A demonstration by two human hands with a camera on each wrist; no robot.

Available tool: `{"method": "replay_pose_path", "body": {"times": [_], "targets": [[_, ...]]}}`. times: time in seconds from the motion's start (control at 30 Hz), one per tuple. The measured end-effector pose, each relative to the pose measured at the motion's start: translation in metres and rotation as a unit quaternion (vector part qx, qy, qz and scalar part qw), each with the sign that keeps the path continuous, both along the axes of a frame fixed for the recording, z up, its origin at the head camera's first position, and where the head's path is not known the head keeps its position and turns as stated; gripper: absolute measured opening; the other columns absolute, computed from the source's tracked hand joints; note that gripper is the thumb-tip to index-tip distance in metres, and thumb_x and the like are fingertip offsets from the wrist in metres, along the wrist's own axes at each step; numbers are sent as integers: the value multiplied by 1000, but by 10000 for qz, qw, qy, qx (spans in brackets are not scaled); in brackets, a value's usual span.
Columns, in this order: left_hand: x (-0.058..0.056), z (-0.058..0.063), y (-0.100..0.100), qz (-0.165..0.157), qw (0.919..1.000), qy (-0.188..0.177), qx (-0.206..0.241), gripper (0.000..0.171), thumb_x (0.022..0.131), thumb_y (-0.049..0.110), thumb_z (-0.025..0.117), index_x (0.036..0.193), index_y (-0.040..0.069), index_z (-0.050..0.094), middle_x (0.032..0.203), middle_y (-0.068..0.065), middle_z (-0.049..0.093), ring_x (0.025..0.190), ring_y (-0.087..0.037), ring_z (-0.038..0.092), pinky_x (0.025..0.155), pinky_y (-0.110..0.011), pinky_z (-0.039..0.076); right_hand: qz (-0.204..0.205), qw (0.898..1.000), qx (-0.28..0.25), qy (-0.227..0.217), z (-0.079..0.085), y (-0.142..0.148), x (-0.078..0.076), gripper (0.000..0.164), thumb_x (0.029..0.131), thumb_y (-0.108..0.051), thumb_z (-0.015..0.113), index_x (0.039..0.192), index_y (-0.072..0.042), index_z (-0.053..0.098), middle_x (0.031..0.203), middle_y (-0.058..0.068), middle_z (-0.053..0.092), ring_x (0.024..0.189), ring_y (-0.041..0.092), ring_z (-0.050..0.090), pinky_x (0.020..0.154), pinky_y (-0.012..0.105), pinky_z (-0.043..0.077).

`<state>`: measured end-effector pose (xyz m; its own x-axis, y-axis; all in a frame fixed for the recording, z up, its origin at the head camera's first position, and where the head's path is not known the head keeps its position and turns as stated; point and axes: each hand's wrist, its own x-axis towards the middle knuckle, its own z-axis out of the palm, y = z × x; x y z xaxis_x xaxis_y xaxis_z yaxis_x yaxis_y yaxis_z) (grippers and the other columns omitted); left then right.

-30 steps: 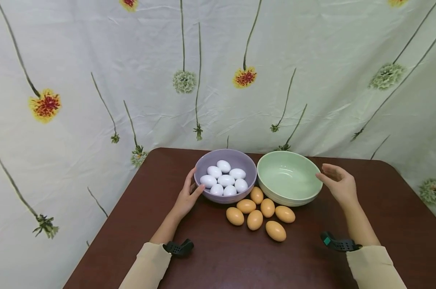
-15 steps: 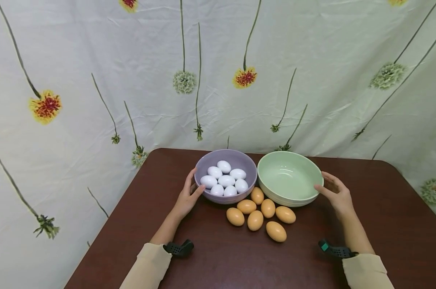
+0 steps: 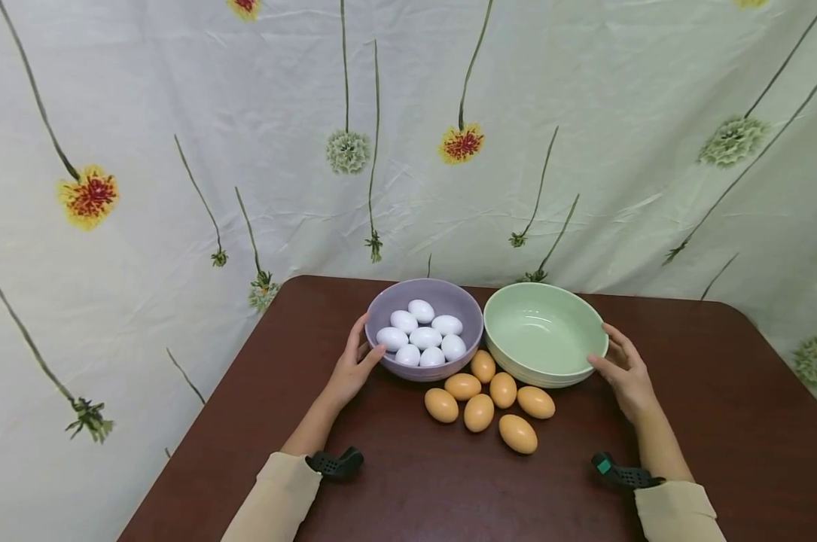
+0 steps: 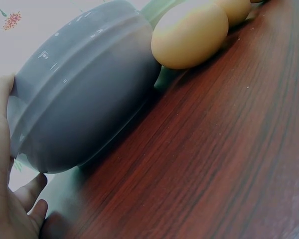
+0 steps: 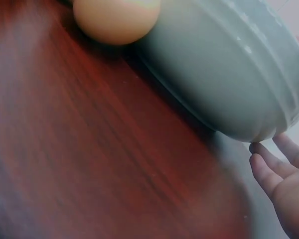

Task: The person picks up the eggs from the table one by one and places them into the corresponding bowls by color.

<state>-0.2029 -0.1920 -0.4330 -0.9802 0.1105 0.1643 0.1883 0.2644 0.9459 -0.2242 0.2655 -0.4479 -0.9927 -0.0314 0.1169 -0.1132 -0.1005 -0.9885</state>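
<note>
Several white eggs (image 3: pixel 425 338) lie inside a purple bowl (image 3: pixel 458 301). Against that bowl's left side rests my left hand (image 3: pixel 346 374), thumb by the front rim and fingers along the outer wall. In the left wrist view, extended fingers (image 4: pixel 30 191) show beside the bowl's base. A pale green bowl (image 3: pixel 540 331) stands just to the right. My right hand (image 3: pixel 632 376) touches its right side, fingers spread and thumb near the rim. In the right wrist view, the fingertips (image 5: pixel 261 167) meet the green bowl's lower wall. Several brown eggs (image 3: pixel 479 412) lie in front of both bowls.
All of this stands on a dark red-brown wooden table (image 3: pixel 408 489). Close behind its back edge hangs a pale cloth (image 3: pixel 279 113) printed with flowers. A black band (image 3: pixel 340 464) is on the left wrist and another black band (image 3: pixel 625 474) on the right.
My right hand has moved left to the green bowl's right side and now touches it. The left hand, both bowls and the eggs stay where they were.
</note>
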Motion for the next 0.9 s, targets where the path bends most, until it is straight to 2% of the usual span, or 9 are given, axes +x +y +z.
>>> {"method": "replay_pose_path", "body": {"times": [0.1,0.27,0.37,0.5,0.57,0.73,0.8,0.9], "targets": [[0,0,0,2,10000,6,-20,70,99,15,56,156,10,14,158,-22,17,138,-44,31,108,-54,31,175,9994,-277,56,-4,-1,0,63,96,-2,58,151,-19,33,132,-2,38,112,7,47,86,15,45],[-2,-2,-1,-39,10000,66,28,71,99,13,55,156,7,13,158,-23,18,137,-46,30,107,-55,32,296,9990,-328,44,-9,-3,-1,65,96,-6,57,152,-23,27,136,2,29,115,10,42,87,16,44],[-9,-12,-4,-51,9998,135,129,70,99,13,55,156,9,14,158,-22,18,138,-46,30,107,-55,31,379,9984,-424,74,-10,-3,-1,66,96,-5,56,152,-24,25,138,4,26,117,12,41,88,16,44],[-15,-29,-9,-97,9989,443,90,69,101,16,55,157,15,14,159,-18,17,137,-45,32,107,-56,31,434,9972,-589,140,-11,-3,-1,65,96,-5,56,151,-25,26,137,4,26,118,12,40,88,17,44],[-7,-22,-8,-140,9987,492,11,70,100,14,54,156,11,13,159,-20,16,135,-47,34,106,-56,32,433,9969,-634,163,-12,-3,0,64,96,-4,56,150,-25,27,137,4,27,117,13,40,88,17,44],[13,-19,-9,-125,9994,299,-146,75,98,14,58,156,11,11,156,-24,21,133,-46,38,105,-59,32,457,9965,-675,188,-12,-2,1,63,96,-2,55,149,-25,29,136,4,27,117,13,40,88,17,44],[18,-28,-12,-78,9992,261,-286,77,98,19,60,156,17,11,155,-23,25,134,-43,39,105,-60,31,480,9964,-676,187,-12,-2,1,63,96,-2,55,148,-26,29,136,3,28,117,12,41,89,17,44],[31,-29,-12,-96,9987,153,-469,79,96,22,63,156,18,12,154,-23,28,135,-42,38,107,-61,28,525,9962,-675,173,-13,-1,1,62,97,-3,55,148,-26,29,135,3,28,116,11,42,89,17,44]]}}
